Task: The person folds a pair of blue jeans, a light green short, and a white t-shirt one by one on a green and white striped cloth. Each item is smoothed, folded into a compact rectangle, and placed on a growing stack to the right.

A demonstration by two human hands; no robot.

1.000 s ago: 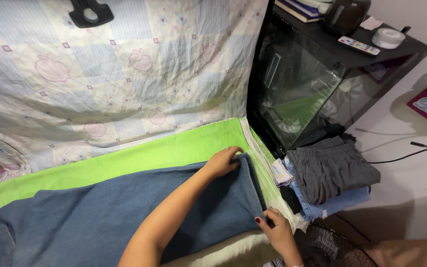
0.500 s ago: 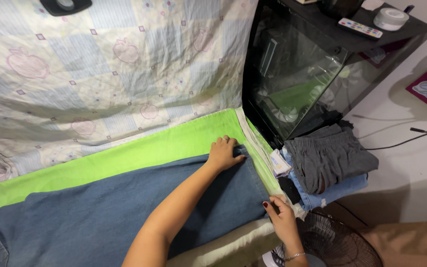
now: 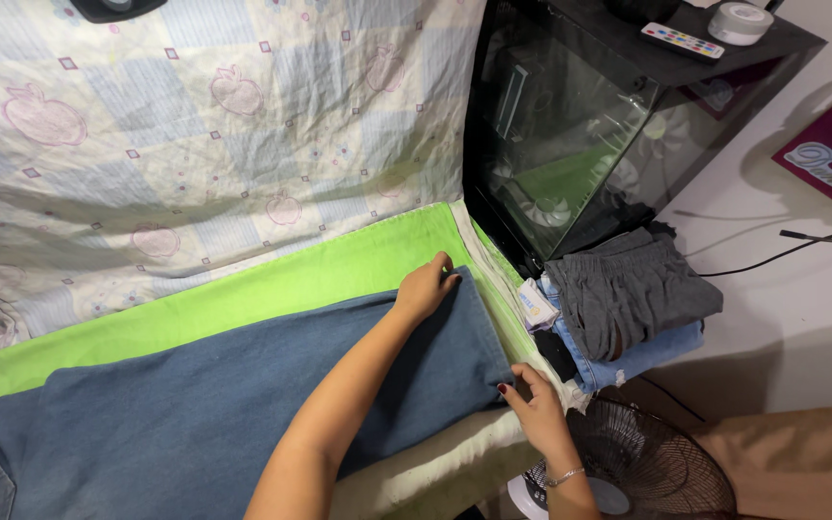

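Observation:
A pair of blue jeans [image 3: 204, 404] lies spread flat over a bright green sheet [image 3: 272, 289] on a low mattress. My left hand [image 3: 424, 286] grips the far corner of the jeans' leg hem. At the near corner of the same hem my right hand [image 3: 533, 404] pinches the denim, by the mattress edge. My left forearm stretches across the denim.
A patchwork cloth with apple prints [image 3: 204, 125] hangs behind the mattress. To the right stands a black glass case [image 3: 570, 135] with a remote and tape roll on top. Folded grey and blue clothes [image 3: 628, 308] are stacked on the floor. A floor fan [image 3: 647, 472] sits below my right hand.
Both hands stay on the hem corners, and my left fingers have curled onto the far corner. The view has shifted slightly; the jeans lie much as before.

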